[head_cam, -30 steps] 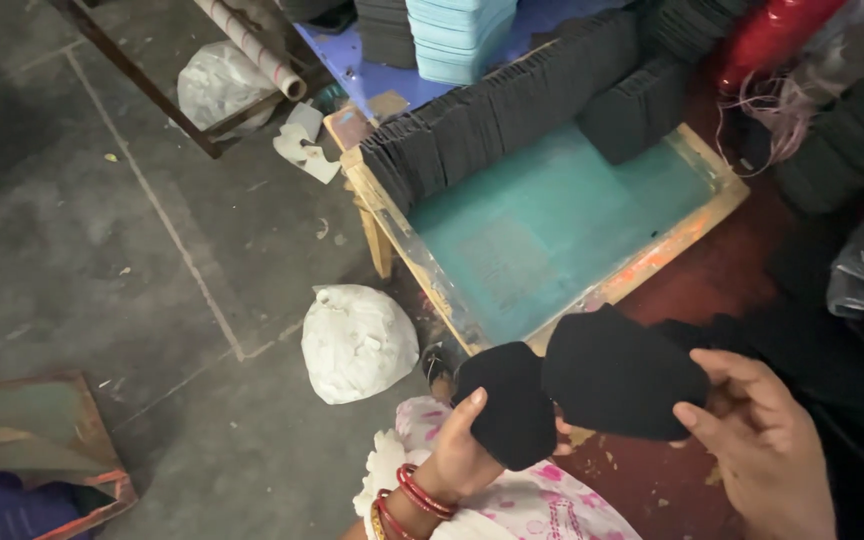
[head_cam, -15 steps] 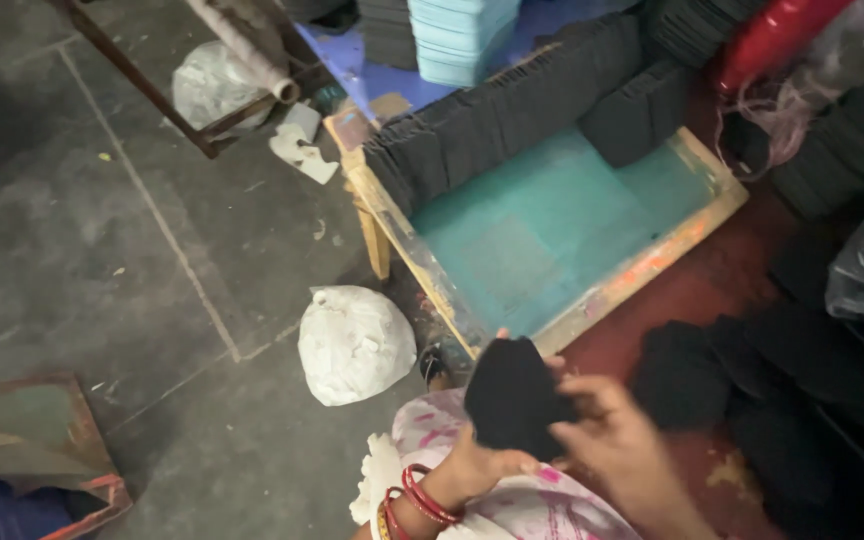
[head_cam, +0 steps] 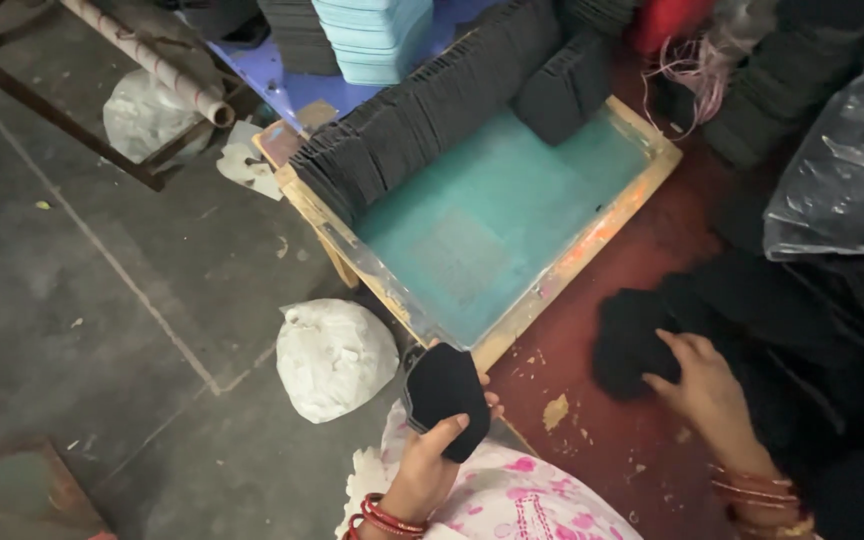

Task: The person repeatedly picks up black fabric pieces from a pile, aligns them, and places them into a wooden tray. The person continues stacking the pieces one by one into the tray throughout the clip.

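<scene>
Left hand [head_cam: 430, 470] grips black pieces [head_cam: 444, 392]; right hand [head_cam: 704, 392] touches black pile [head_cam: 632, 335].

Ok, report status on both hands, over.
Left hand grips black pad stack. Right hand on loose black pad pile. Nothing between them.

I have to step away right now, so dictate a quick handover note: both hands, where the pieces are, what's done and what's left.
Left hand: gripping a small stack of black cut pieces above the lap, thumb across the front.
Right hand: down on the loose pile of black pieces on the red surface, fingers touching it, nothing lifted.
Wooden tray with teal bottom: rows of black pieces stand on edge along its far side.
Done: part of the tray filled.
Left: most of the teal bottom is bare; the pile remains.
</scene>
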